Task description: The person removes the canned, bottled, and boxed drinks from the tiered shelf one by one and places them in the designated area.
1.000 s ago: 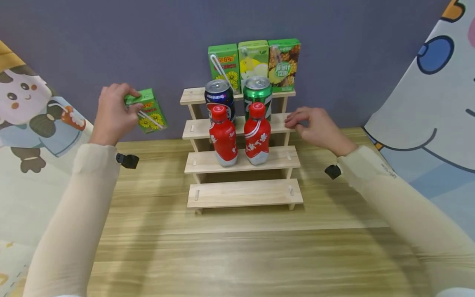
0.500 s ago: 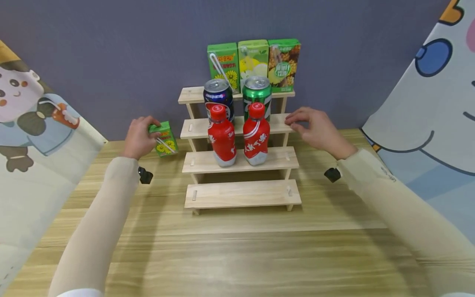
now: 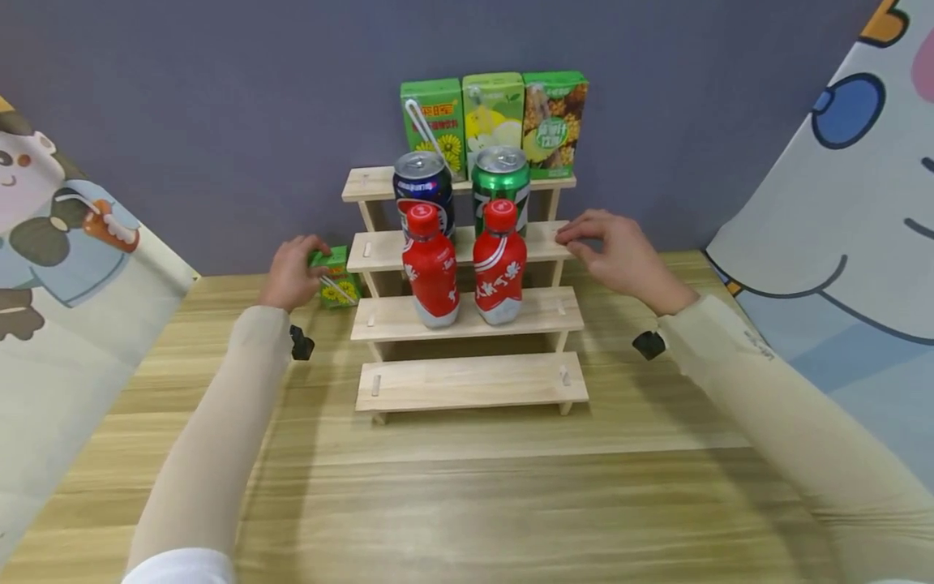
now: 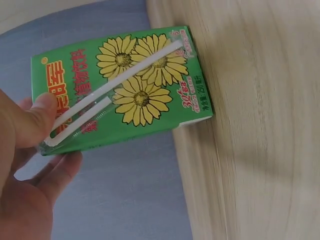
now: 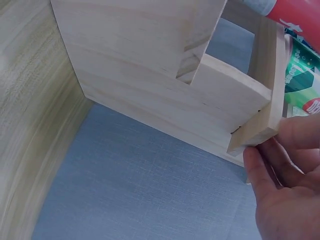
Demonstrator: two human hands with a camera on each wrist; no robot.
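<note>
My left hand (image 3: 293,272) grips a green drink carton (image 4: 145,100) by its top end. Yellow flowers and a white straw show on its front. The carton is upright, low over the table just left of the wooden display shelf (image 3: 470,381), its base right at the tabletop in the left wrist view. On the other side, my right hand (image 3: 609,247) pinches the right end of the shelf's second-highest step (image 5: 265,120) between thumb and fingers. Two red bottles (image 3: 432,276) stand on the step below that, in front of a blue can (image 3: 423,191) and a green can (image 3: 502,182).
Along the top step stand three drink cartons: a green flowered one (image 3: 430,122), a pale green one (image 3: 490,122) and a brown-green one (image 3: 554,130). A grey-blue wall (image 3: 255,105) rises behind. Cartoon-printed panels (image 3: 817,243) flank the wood-grain table (image 3: 467,511).
My left hand has carried the carton down and to the right, from against the wall to beside the shelf's left side. The right hand keeps its place on the step.
</note>
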